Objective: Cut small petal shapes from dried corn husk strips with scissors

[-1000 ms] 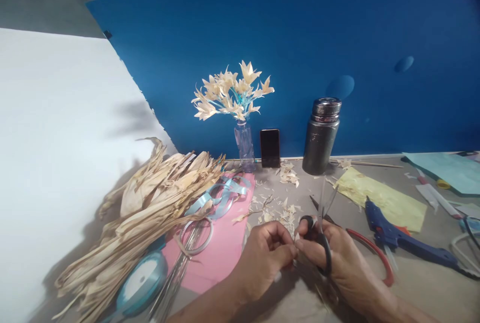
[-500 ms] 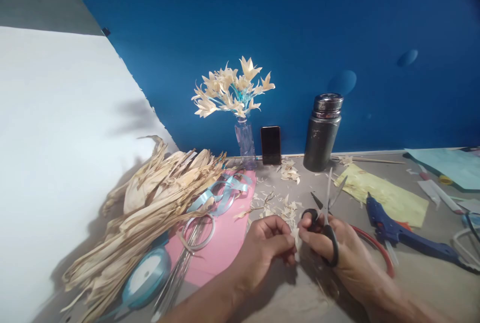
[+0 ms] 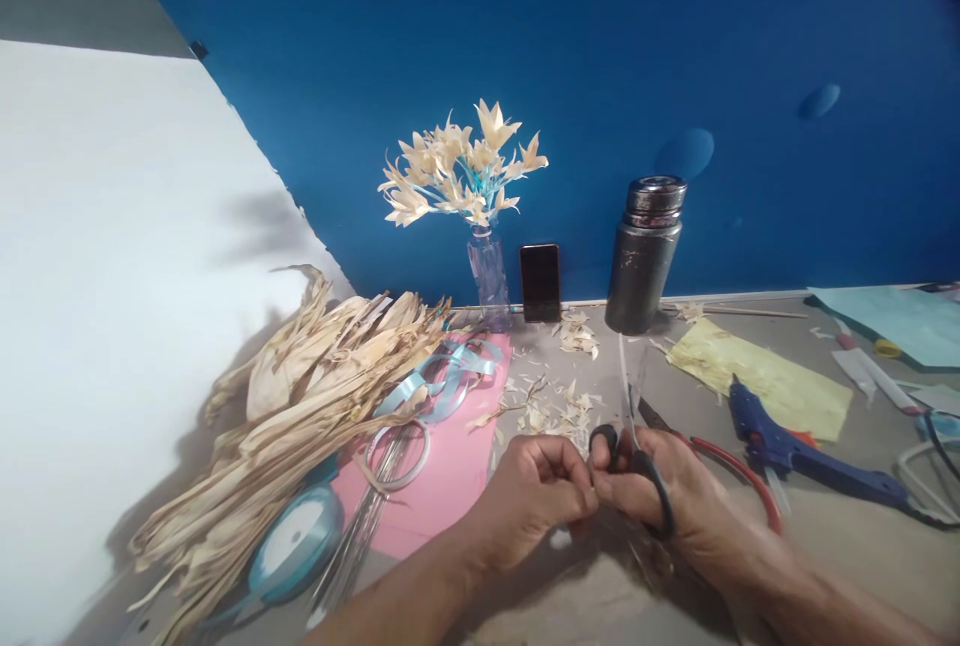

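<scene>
My right hand [image 3: 679,501] grips black-handled scissors [image 3: 634,446], fingers through the loops, blades pointing up and away and nearly together. My left hand [image 3: 536,496] is closed in a pinch right against the right hand, thumb and fingers pressed on a small piece I cannot make out. Both hands hover low over the grey table [image 3: 840,566], just in front of a scatter of pale husk scraps [image 3: 551,411].
Dried husks [image 3: 300,406] are piled at left beside pink paper [image 3: 442,476], blue ribbon [image 3: 442,381], a ribbon spool [image 3: 292,546] and wires. At the back stand a vase of husk flowers [image 3: 465,176], a phone [image 3: 540,281] and a flask [image 3: 643,251]. Red-handled pliers [image 3: 739,476], a glue gun [image 3: 795,451] and yellow paper [image 3: 757,376] lie right.
The scissor blades, spread apart half a second ago, have come nearly together. The hands have drawn close again, and the view has tilted slightly.
</scene>
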Action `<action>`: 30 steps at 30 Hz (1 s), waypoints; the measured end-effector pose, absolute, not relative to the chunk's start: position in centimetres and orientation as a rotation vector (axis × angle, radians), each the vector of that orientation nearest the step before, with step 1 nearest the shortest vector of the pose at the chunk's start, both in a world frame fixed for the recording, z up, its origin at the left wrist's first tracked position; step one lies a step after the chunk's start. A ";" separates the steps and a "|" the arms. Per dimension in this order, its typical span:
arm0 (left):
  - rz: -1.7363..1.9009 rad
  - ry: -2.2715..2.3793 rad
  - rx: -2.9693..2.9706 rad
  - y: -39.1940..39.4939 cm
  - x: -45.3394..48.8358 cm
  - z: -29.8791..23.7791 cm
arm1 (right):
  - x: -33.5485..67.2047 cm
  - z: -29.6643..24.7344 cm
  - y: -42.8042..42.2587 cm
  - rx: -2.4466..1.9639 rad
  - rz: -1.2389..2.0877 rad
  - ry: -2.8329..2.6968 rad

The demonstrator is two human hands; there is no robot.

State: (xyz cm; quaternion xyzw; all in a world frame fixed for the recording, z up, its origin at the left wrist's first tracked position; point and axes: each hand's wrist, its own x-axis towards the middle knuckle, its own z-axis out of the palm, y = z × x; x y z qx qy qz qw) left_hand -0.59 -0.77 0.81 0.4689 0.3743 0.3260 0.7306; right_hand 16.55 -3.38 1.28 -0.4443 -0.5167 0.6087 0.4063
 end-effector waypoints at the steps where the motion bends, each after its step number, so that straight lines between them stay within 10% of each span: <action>1: 0.701 0.811 1.036 -0.8 -0.6 0.9 | 16.6 1.2 -3.4 -1.113 1.543 -1.290; 30: 0.796 0.617 0.871 -0.1 -1.2 -0.4 | 16.7 2.0 -3.3 -1.184 1.463 -1.177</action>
